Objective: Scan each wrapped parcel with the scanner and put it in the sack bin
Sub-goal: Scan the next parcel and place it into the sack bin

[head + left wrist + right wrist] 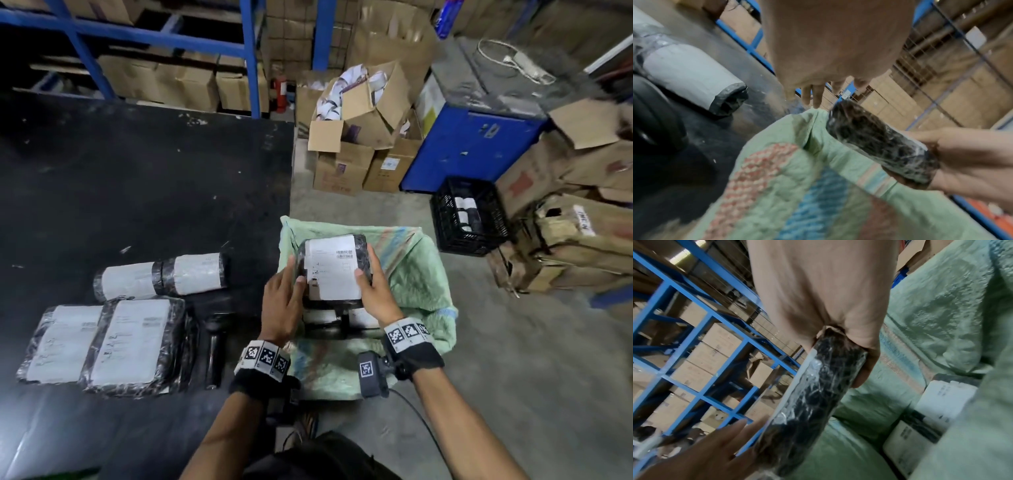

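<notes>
1. The wrapped parcel (334, 269), black film with a white label facing up, is held over the open green sack bin (421, 274).
2. The right hand (375, 291) grips its right edge, thumb on the label.
3. The left hand (282, 301) lies against its left edge with straight, spread fingers.
4. Labelled parcels (337, 317) lie inside the sack.
5. The scanner (214, 346) lies on the black table (137, 178) beside three more parcels (130, 342).
</notes>
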{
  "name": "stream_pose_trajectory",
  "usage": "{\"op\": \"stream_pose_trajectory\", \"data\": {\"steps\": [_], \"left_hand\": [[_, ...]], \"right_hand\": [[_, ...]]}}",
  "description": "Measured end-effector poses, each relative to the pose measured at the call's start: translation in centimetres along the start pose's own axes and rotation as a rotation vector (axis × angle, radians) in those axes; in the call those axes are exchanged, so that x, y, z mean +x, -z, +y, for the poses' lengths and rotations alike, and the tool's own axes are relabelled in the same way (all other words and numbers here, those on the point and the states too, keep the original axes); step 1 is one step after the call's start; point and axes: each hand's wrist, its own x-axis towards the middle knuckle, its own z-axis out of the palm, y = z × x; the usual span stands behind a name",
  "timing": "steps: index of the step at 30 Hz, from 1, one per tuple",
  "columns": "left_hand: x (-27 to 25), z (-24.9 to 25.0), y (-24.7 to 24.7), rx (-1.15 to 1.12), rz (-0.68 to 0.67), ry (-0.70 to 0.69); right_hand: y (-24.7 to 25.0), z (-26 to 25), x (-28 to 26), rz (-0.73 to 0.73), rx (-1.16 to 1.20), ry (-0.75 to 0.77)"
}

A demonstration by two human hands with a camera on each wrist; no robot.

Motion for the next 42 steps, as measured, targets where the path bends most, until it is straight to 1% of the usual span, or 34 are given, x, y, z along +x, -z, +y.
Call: {"op": "stream_pose_trajectory", "data": {"steps": [1, 2, 3, 5, 7, 10, 13, 14, 17, 22, 23, 26, 28, 29, 31, 32, 35, 38, 40, 42], "left_hand": [[0.3, -0.7, -0.5, 0.153, 0.022, 0.002], [0.6, -1.4, -0.8, 0.267, 0.015, 0.019], [0.9, -1.6, -1.0, 0.343, -0.011, 0.056], [1.1, -2.2, -1.6, 0.427, -0.067, 0.098], [1.0, -2.7, -2.1, 0.449, -0.096, 0.099], [0.8, -3.6, -2.8, 0.463, -0.079, 0.057], [0.8, -3.4, -2.8, 0.470, -0.055, 0.060], [0.9, -3.3, -2.8, 0.465, -0.053, 0.063], [1.0, -3.3, -2.7, 0.439, -0.049, 0.075], [1.1, -3.7, -2.7, 0.398, -0.052, 0.095], [1.2, -3.9, -2.7, 0.399, -0.052, 0.098], [1.4, -4.4, -2.5, 0.425, -0.065, 0.110], [1.5, -4.5, -2.4, 0.437, -0.080, 0.113], [1.5, -4.5, -2.5, 0.440, -0.085, 0.113], [1.5, -4.5, -2.6, 0.441, -0.088, 0.116], [1.5, -4.5, -2.6, 0.440, -0.088, 0.117], [1.5, -4.4, -2.5, 0.449, -0.086, 0.119], [1.5, -4.0, -2.3, 0.473, -0.074, 0.127], [1.5, -3.6, -2.2, 0.486, -0.065, 0.138], [1.5, -3.1, -2.0, 0.487, -0.072, 0.146]], "right_hand": [[0.4, 1.0, 1.1, -0.001, -0.060, -0.030], [0.8, 2.0, 2.4, -0.001, -0.123, -0.067], [1.0, 2.9, 3.6, -0.024, -0.172, -0.107], [1.4, 5.4, 6.8, -0.105, -0.282, -0.231], [1.3, 6.8, 9.1, -0.197, -0.385, -0.341], [0.2, 8.1, 10.9, -0.279, -0.438, -0.391], [-1.6, 10.5, 12.4, -0.309, -0.366, -0.400], [-2.3, 12.1, 13.0, -0.303, -0.330, -0.388], [-4.2, 14.0, 13.3, -0.264, -0.257, -0.405], [-7.0, 15.0, 12.6, -0.202, -0.250, -0.442], [-7.8, 15.2, 12.5, -0.180, -0.258, -0.457], [-9.8, 15.3, 12.4, -0.082, -0.181, -0.524], [-10.6, 16.3, 13.1, -0.067, -0.238, -0.552], [-10.5, 16.6, 13.3, -0.078, -0.305, -0.565], [-9.9, 16.6, 13.3, -0.148, -0.454, -0.540], [-9.6, 16.5, 13.3, -0.186, -0.479, -0.521], [-8.2, 15.2, 13.7, -0.246, -0.425, -0.518], [-6.7, 13.4, 14.6, -0.311, -0.442, -0.546], [-5.8, 11.7, 14.9, -0.319, -0.453, -0.589], [-5.0, 9.3, 15.1, -0.325, -0.413, -0.562]]}}
